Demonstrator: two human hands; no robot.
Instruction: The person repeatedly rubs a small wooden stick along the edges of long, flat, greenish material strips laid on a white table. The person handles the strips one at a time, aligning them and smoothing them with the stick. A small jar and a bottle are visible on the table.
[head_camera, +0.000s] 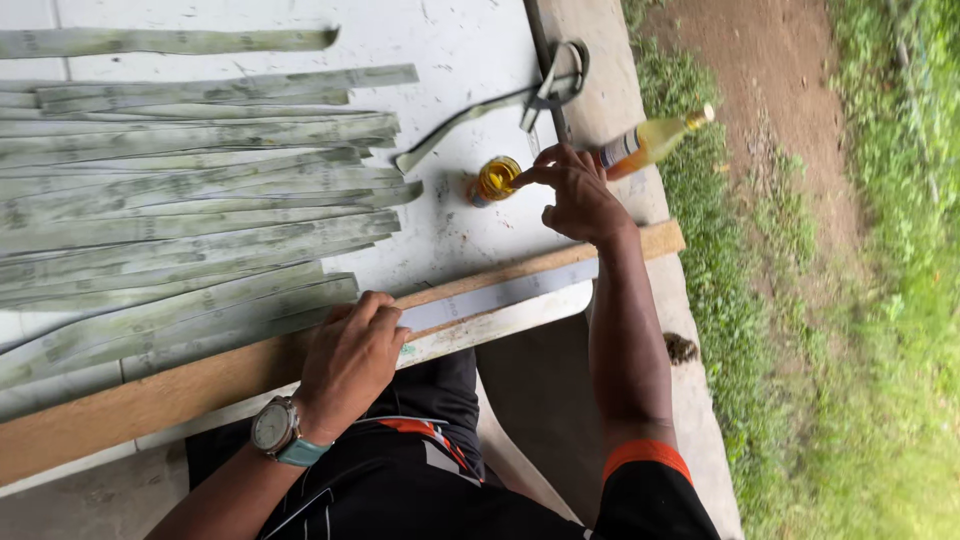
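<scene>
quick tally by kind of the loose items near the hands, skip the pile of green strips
Bottles: 1
Small yellow cups: 1
Scissors: 1
Wooden planks: 1
Pale strips on the plank: 1
Total: 5
The right hand dips into the cup; the left hand presses the plank.

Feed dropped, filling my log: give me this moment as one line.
left hand: pressing strip on wooden board | right hand: fingers at small yellow jar | nearby: bottle, green strips, scissors

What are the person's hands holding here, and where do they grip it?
The right hand pinches a thin stick-like tool at its upper end, tip dipped in the small yellow jar. The left hand presses flat on a strip, gripping nothing.
</scene>
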